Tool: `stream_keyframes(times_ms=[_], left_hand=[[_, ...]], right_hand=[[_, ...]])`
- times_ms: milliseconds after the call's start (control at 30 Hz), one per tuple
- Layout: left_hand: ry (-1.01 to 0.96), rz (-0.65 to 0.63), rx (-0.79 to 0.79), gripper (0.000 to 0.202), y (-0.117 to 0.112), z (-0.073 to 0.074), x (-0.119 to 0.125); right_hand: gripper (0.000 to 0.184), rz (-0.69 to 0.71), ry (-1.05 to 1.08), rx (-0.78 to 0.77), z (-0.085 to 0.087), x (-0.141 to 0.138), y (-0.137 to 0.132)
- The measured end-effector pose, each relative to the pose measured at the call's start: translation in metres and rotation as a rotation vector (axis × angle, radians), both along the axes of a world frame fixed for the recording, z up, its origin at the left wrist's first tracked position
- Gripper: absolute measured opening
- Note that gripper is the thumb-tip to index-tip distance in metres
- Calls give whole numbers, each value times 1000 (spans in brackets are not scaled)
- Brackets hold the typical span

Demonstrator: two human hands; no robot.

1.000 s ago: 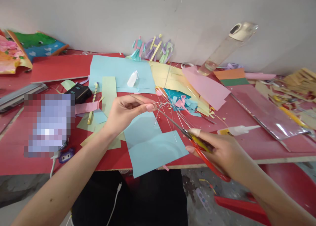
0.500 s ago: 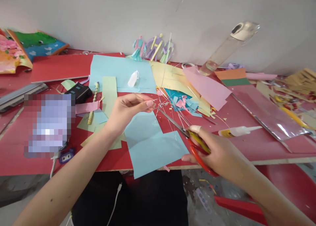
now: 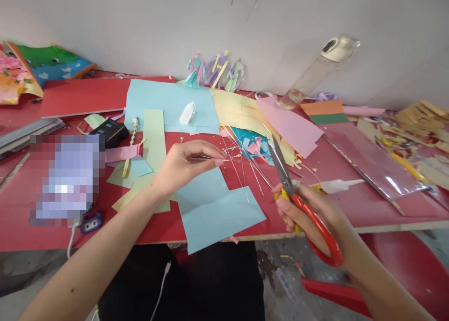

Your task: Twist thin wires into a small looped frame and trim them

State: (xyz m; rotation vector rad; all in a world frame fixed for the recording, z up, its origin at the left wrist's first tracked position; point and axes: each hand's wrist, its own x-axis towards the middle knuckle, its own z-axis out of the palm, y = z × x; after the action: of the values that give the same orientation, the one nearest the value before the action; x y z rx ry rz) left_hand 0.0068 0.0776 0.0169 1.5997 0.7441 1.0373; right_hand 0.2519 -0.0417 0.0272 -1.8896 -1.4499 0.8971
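Observation:
My left hand (image 3: 187, 166) is closed in a pinch above the table, with a thin wire-like strand (image 3: 229, 159) at its fingertips. How much of it lies inside the fingers is hidden. In my right hand (image 3: 298, 213) are scissors (image 3: 288, 183) with red and yellow handles; their blades point up and away, nearly together. Several thin wires (image 3: 257, 171) lie loose between my hands, beside small paper scraps (image 3: 257, 145). Under and in front of my left hand is a light blue paper sheet (image 3: 220, 213).
Three paper figures (image 3: 217, 70) lean on the wall. A slanted clear bottle (image 3: 308, 82) stands behind the pink paper (image 3: 291, 127). Right of it lie a glue bottle (image 3: 338, 186) and a plastic sleeve (image 3: 382, 162). At left are a pencil (image 3: 130, 148) and a blurred-out phone-like object (image 3: 68, 180).
My right hand has drawn the scissors away from my left fingertips and turned their blades upward. My left hand keeps its pinch and has shifted slightly.

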Motion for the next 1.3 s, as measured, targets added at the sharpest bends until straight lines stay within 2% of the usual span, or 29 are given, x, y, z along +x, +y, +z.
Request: stream_keyframes(times_ms=[67,167,267,500,600,700,767,833,933,967,1033,1100,1167,1300], left_hand=[[52,-41,221,4,-1,-2,1],[97,-91,575,10,-2,-6,4],[100,-113,794,12,-4,-10,6],[186,-142,1038,15,-9,-10,7],[210,-178,1071,16,-8,-11,7],[214,-158,1081,12,-6,-11,8],[199,-94,1054,12,-5,-10,9],[183,-2,941,28,-3,-9,10],[144,71,583,58,-3,-8,10],[125,43,435,58,-3,-8,10],[87,-77,154,45,-5,-7,11],[44,-191,-45,32,-7,-6,12],[1,-224,-131,26,-10,-5,14],[-33,-200,-156,21,-12,-2,16]], right_hand=[[36,0,158,11,-1,-3,4],[33,31,288,126,0,-7,16],[36,15,380,185,1,-14,29],[36,57,521,154,0,-35,44],[33,65,582,137,-3,-39,45],[29,50,645,127,-9,-39,47],[29,30,705,136,-11,-39,46],[29,5,764,161,-12,-40,46],[29,-45,836,213,-12,-46,45],[30,-60,853,227,-12,-48,46],[30,-72,872,239,-12,-52,47],[29,-60,870,237,-13,-55,49],[28,-44,852,237,-15,-57,52],[26,7,739,256,-12,-61,54]])
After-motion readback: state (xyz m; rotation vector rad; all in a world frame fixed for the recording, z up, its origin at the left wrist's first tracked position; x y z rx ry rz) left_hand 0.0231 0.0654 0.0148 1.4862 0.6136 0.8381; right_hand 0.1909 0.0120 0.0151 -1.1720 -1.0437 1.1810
